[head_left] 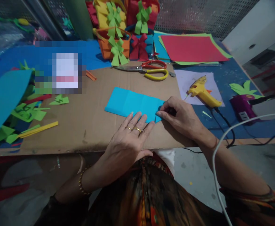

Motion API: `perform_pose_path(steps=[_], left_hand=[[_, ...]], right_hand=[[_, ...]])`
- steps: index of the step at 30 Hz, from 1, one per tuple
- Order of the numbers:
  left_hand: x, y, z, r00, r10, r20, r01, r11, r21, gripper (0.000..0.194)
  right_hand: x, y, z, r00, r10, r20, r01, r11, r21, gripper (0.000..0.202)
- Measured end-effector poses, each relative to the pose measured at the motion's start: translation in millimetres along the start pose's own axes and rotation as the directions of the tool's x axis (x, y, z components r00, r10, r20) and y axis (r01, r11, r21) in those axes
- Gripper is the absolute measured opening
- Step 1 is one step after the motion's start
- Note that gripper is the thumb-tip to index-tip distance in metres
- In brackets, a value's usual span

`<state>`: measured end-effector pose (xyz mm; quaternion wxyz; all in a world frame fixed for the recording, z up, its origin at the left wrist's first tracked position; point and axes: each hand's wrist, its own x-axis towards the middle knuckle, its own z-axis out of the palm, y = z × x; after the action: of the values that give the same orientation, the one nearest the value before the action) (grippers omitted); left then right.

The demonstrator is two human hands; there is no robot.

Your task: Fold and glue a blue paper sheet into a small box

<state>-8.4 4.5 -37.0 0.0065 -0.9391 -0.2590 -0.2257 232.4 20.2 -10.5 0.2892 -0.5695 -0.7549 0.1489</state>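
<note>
Left hand (128, 142) flat, right hand (184, 117) pinching the blue paper (132, 102)

The left hand is spread palm down, its fingertips resting on the near edge of the blue paper. The right hand grips the right end between thumb and forefinger, beside a small flap; whether the other fingers touch it, I cannot tell.

To do this well, I would press lightly but evenly with the left hand, close to the flap, so the strip cannot slide. The right hand should line up the edges before pinching the fold, since a crooked crease would be hard to undo.

The blue paper lies creased on the cardboard (81, 110) that covers part of the counter (236, 125), mostly beyond the left fingertips, its right end at the right hand. The scissors (156, 74) lie farther off, and the glue gun (204, 94) is beyond the right hand on a pale sheet (183, 80).
</note>
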Motion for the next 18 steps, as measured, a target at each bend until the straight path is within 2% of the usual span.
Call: perform_pose_path(steps=[7, 18], left_hand=[[1.2, 1.7, -2.7, 0.999, -0.002, 0.050, -0.001, 0.998, 0.060, 0.106], [2.5, 0.0, -2.9, 0.999, 0.010, 0.047, -0.012, 0.999, 0.042, 0.101]], right_hand=[[0.0, -1.3, -0.4, 1.000, 0.026, 0.009, -0.025, 0.999, -0.021, 0.015], [2.0, -2.7, -1.3, 0.998, 0.053, 0.028, -0.053, 0.998, -0.019, 0.013]])
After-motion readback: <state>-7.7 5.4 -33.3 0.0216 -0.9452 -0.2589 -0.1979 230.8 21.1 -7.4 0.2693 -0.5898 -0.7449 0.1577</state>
